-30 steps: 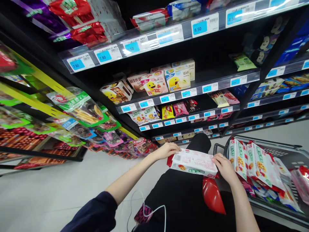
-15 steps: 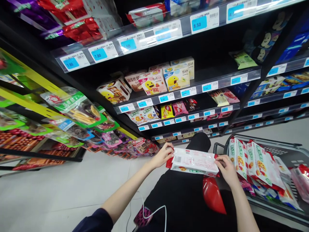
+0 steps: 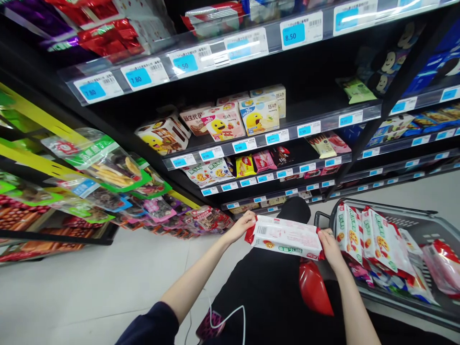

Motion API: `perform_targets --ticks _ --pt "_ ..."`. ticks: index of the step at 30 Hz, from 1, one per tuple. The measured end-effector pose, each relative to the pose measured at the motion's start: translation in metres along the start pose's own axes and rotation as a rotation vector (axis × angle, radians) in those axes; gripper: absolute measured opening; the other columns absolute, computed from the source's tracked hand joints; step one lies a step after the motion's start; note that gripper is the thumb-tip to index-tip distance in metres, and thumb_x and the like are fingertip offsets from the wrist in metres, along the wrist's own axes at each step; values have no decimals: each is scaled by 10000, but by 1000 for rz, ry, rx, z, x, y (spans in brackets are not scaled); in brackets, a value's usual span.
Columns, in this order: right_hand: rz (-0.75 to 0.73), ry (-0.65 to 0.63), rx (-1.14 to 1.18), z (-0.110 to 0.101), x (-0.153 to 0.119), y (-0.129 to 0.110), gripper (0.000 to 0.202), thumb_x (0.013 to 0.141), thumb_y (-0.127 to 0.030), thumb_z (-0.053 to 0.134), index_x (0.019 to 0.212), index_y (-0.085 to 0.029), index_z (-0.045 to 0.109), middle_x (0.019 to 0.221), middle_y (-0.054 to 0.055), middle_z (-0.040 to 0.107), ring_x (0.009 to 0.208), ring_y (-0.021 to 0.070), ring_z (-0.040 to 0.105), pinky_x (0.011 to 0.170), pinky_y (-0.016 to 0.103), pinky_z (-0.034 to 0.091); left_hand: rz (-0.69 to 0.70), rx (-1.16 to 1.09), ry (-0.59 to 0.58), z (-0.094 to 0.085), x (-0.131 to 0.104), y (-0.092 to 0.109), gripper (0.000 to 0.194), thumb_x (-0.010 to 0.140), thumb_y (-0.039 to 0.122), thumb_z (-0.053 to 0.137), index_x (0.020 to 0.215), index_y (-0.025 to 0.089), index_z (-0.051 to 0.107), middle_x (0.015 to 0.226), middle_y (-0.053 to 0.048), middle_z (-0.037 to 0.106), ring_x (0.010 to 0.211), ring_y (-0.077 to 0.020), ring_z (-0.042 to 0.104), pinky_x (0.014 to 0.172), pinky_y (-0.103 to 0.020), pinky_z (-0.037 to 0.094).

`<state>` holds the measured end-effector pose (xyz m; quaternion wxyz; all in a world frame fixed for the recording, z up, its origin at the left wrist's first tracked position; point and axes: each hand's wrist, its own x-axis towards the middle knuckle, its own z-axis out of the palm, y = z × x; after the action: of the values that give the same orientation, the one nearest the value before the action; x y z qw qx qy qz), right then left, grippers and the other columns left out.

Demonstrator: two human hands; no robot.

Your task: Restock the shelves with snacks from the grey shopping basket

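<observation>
A long white cookie packet point(image 3: 285, 235) with red ends is stretched level between my two hands, over my dark-clothed lap. Its barcode and small print face up, and cookie pictures show along the near side. My left hand point(image 3: 244, 226) pinches the red left end. On the right end, my right hand point(image 3: 329, 244) is closed, its fingertips partly hidden behind the wrapper. Similar cookie packets point(image 3: 384, 243) lean in the grey shopping basket point(image 3: 445, 225) beside my right arm.
Shelves point(image 3: 312, 127) with price tags stand ahead, holding small snack boxes point(image 3: 258, 116) and bags. Hanging snack bags point(image 3: 118, 165) crowd the left side. A red rounded object point(image 3: 314, 287) is below the packet. A white cable point(image 3: 230, 314) runs near a patterned phone-like object point(image 3: 210, 326).
The packet has tilted slightly, showing more of its printed near side. Both hands keep their grip on its ends. The whole view has shifted a little.
</observation>
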<state>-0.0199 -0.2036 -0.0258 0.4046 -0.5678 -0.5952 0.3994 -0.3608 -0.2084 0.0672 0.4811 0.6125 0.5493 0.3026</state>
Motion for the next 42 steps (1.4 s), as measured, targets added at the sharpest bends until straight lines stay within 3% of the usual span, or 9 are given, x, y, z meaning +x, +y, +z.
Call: perform_targets --ticks 6,11,16,24,31,34,37,40,42 --pt "49 60 28 5 0 4 536 734 -697 431 660 -190 587 659 31 534 689 210 525 687 372 446 -199 89 216 4 3 -8 376 735 525 582 689 161 501 848 -13 428 926 -172 447 922 -340 353" --pt "183 179 280 13 -17 -1 405 753 -614 494 816 -215 509 673 14 575 598 191 557 544 318 465 -459 -356 9 5 -9 -8 478 718 566 591 935 142 546 761 -22 571 733 -152 569 676 -281 454" --pt "260 -66 486 6 -25 -17 327 780 -527 524 797 -200 530 690 28 615 610 203 595 542 310 478 -344 -455 -14 7 -7 4 502 683 551 637 887 93 623 786 -84 657 722 -178 606 684 -279 458" --pt "126 324 453 -19 -20 -35 248 673 -414 666 743 -185 604 802 50 600 676 186 571 589 303 473 -18 279 75 -20 -11 59 383 838 448 454 685 142 627 589 -1 593 511 -100 517 532 -200 410" --pt "40 -167 591 -39 -30 -50 231 720 -406 607 679 -182 642 795 82 580 763 235 571 626 339 465 -194 -170 106 -10 -32 35 426 784 467 438 735 95 640 683 -70 640 628 -167 597 583 -269 482" --pt "160 -223 657 -32 -33 -52 320 748 -424 588 542 -181 556 620 31 531 626 181 532 566 298 438 -420 -294 237 2 -36 19 367 675 474 602 698 107 587 562 -17 575 483 -110 525 425 -188 386" --pt "406 -66 711 -14 -33 -56 309 612 -368 752 603 -202 492 557 -43 504 534 137 511 517 251 424 -435 -356 340 14 -40 19 410 558 414 745 793 153 535 548 55 533 445 -68 483 409 -149 336" --pt "617 84 782 2 -33 -62 412 496 -377 815 752 -215 536 595 -45 576 539 166 568 537 282 466 -495 -464 301 23 -41 32 445 609 500 700 850 158 546 613 25 591 522 -100 555 458 -173 392" --pt "716 8 817 6 -34 -65 437 482 -362 823 790 -189 566 634 -5 624 571 195 605 563 306 483 -519 -531 230 27 -40 42 459 633 515 680 880 142 580 718 -35 655 635 -151 617 544 -215 452"
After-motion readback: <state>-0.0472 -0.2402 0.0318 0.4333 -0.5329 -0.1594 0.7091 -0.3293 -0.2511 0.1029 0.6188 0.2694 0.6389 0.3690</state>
